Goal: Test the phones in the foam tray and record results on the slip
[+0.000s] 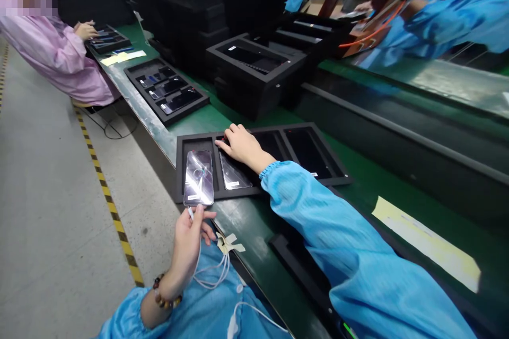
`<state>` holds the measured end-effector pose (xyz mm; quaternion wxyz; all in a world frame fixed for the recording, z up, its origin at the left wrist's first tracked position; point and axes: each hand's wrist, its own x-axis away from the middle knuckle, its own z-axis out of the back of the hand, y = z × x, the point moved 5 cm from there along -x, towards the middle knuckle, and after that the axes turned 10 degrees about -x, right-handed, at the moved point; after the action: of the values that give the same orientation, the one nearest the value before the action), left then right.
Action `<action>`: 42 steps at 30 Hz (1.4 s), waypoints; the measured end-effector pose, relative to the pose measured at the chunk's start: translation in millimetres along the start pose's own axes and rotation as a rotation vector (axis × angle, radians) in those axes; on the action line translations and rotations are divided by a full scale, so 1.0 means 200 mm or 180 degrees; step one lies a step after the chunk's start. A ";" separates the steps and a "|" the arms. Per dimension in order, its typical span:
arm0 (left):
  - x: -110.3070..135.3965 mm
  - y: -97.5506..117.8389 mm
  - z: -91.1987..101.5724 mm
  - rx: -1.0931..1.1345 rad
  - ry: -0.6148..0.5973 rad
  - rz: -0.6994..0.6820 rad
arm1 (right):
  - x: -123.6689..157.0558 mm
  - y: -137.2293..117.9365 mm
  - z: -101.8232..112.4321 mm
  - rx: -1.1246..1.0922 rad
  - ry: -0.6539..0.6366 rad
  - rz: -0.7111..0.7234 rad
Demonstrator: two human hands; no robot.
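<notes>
A black foam tray [181, 169] with several slots lies on the green bench in front of me. A phone [198, 176] rests in its leftmost slot, screen reflecting light. My left hand [190, 243] is closed on the plug end of a white cable [214, 270], just below that phone's bottom edge. My right hand [240, 145] reaches over the tray with fingers curled, pinching the top of a second phone [234, 175] in the neighbouring slot. Two more dark phones [308, 151] lie in the slots to the right.
A person in a pink coat [59, 55] works at another tray [107, 39] far left. A second filled tray [167, 90] and stacked black trays [254, 71] stand behind. A yellow label [427, 243] sticks on the bench at right. Another worker in blue [457, 21] is opposite.
</notes>
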<state>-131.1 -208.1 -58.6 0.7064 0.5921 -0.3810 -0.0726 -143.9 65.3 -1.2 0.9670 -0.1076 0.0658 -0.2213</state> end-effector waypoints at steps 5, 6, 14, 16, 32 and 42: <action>-0.09 0.03 0.20 -0.1059 -0.0255 -0.0327 | 0.03 0.02 -0.03 0.0002 0.0005 0.0054; -0.10 0.05 0.27 -0.1277 -0.0044 -0.0462 | 0.02 0.02 -0.04 0.0001 0.0010 0.0035; 0.04 0.19 0.44 -0.1184 -0.0346 -0.0805 | -0.07 0.06 0.00 -0.0549 0.0225 -0.0253; 0.13 0.25 0.31 -0.1497 -0.1022 -0.0836 | -0.06 0.07 0.02 -0.0816 0.0147 -0.0469; 0.11 0.16 -0.23 -0.0053 -0.2007 -0.0063 | 0.09 0.04 0.29 -0.2045 0.0449 -0.1369; 0.10 0.15 -0.20 -0.0239 -0.1594 -0.0515 | 0.19 0.10 0.24 -0.2041 0.0525 -0.1601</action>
<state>-102.3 -179.1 -23.6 0.6034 0.5577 -0.4924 -0.2872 -92.8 75.6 38.0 0.7918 -0.3980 0.1803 -0.4269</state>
